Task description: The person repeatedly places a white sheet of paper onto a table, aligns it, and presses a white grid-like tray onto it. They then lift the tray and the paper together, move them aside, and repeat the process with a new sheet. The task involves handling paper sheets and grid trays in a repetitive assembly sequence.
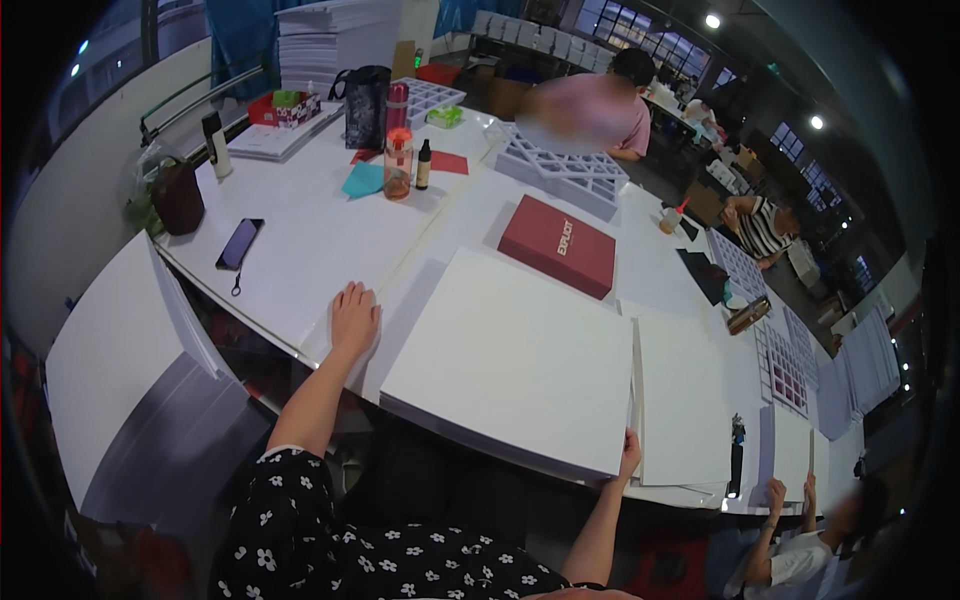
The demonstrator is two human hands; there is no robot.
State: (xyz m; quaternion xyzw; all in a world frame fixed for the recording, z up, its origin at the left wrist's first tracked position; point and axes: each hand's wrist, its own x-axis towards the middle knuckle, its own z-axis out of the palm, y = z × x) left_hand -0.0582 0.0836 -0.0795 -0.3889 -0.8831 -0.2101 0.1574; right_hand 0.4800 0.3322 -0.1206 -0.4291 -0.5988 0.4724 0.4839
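A thick stack of large white sheets [520,355] lies on the white table [310,235] in front of me. My left hand [354,318] rests flat, palm down, on the table surface just left of the stack's far left corner. My right hand [629,455] grips the stack's near right corner, fingers curled around the edge of the sheets. A second, smaller pile of white sheets [682,395] sits right beside that hand.
A dark red box [557,245] lies beyond the stack. A phone [239,243], bottles [398,163], a black bag [366,105] and white grid trays [565,170] stand farther back. Large white boards [120,350] lean at my left. Other people work at the far side and lower right.
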